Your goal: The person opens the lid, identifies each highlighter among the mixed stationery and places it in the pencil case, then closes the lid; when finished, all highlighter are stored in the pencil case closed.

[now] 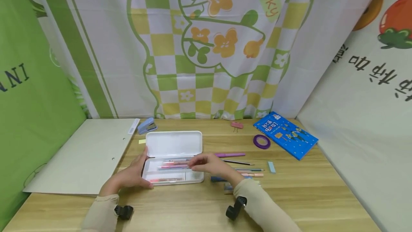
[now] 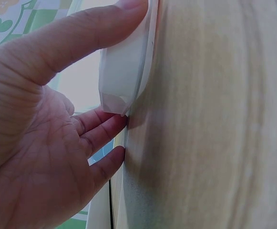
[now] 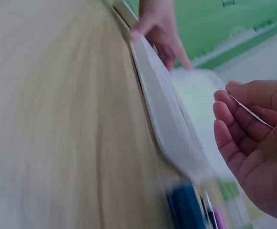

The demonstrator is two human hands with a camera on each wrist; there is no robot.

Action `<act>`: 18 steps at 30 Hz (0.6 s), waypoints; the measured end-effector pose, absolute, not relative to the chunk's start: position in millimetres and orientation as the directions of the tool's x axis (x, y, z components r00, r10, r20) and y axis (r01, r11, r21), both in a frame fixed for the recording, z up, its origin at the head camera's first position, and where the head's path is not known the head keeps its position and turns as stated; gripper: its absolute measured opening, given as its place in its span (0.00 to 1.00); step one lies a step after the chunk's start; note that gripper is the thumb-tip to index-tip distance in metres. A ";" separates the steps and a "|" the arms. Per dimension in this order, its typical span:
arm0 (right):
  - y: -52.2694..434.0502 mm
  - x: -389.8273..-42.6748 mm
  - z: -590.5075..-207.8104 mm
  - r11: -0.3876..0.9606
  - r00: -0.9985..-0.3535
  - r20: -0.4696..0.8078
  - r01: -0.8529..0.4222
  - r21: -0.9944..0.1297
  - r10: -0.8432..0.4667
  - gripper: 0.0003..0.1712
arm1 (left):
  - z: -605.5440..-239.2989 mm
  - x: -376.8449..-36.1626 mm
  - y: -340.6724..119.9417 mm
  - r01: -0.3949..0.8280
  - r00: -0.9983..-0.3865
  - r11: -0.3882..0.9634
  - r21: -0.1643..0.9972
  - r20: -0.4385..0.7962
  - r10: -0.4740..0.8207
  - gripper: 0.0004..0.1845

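A white pencil case lies open on the wooden table, its lid folded back and several pens in its tray. My left hand grips the case's left end, thumb on the rim and fingers along the side; the left wrist view shows the hand on the case. My right hand hovers over the tray's right part and pinches a thin pink pen. In the right wrist view, that hand's fingers are curled beside the case, with the left hand beyond.
Right of the case lie a purple pen, a dark pencil, more pencils and a blue eraser. Behind are a purple tape ring, a blue book, a pink clip and a blue stapler. A grey board lies left.
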State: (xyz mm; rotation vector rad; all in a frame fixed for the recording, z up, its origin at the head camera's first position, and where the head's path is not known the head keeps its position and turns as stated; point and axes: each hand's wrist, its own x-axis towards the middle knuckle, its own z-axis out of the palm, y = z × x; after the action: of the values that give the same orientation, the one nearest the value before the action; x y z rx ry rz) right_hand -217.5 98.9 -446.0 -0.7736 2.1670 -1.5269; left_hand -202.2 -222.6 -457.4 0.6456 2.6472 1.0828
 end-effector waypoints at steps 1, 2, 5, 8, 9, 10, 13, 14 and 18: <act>111.1 -218.6 -446.0 0.283 -0.789 -0.008 -0.211 -0.936 -0.614 0.13 | -457.8 -202.6 -222.6 0.317 -0.882 0.634 0.706 -0.026 0.471 0.74; 123.4 -219.7 -446.4 0.296 -0.800 -0.018 -0.200 -0.934 -0.600 0.13 | -458.3 -203.0 -222.7 0.321 -0.881 0.635 0.702 -0.024 0.472 0.74; 159.3 -221.1 -448.6 0.322 -0.836 -0.045 -0.161 -0.933 -0.547 0.15 | -459.3 -203.6 -223.1 0.331 -0.879 0.635 0.698 -0.017 0.476 0.74; 191.1 -220.5 -451.1 0.347 -0.864 -0.045 -0.153 -0.925 -0.501 0.15 | -460.1 -203.8 -223.6 0.334 -0.878 0.632 0.699 -0.013 0.479 0.74; 200.2 -219.7 -451.2 0.358 -0.869 -0.037 -0.165 -0.919 -0.493 0.14 | -460.2 -203.8 -223.6 0.331 -0.879 0.632 0.701 -0.015 0.477 0.74; 208.5 -218.9 -451.2 0.382 -0.875 -0.032 -0.178 -0.907 -0.484 0.13 | -460.4 -203.9 -223.7 0.332 -0.878 0.631 0.701 -0.015 0.478 0.74; 228.2 -216.0 -451.1 0.455 -0.871 -0.015 -0.242 -0.857 -0.491 0.12 | -461.0 -204.2 -223.8 0.326 -0.879 0.631 0.704 -0.019 0.476 0.74; 233.0 -215.0 -451.3 0.479 -0.869 -0.012 -0.260 -0.838 -0.495 0.11 | -461.2 -204.4 -223.8 0.321 -0.881 0.632 0.706 -0.023 0.473 0.74; 245.2 -212.8 -454.7 0.527 -0.861 -0.019 -0.294 -0.798 -0.508 0.10 | -461.6 -205.2 -224.1 0.307 -0.884 0.639 0.706 -0.038 0.467 0.75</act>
State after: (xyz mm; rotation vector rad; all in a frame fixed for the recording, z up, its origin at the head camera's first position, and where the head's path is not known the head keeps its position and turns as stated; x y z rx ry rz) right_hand -212.8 245.2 -454.7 -0.6756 2.5188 -1.2455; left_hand -205.2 -224.1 -461.6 0.6330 2.6428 1.0780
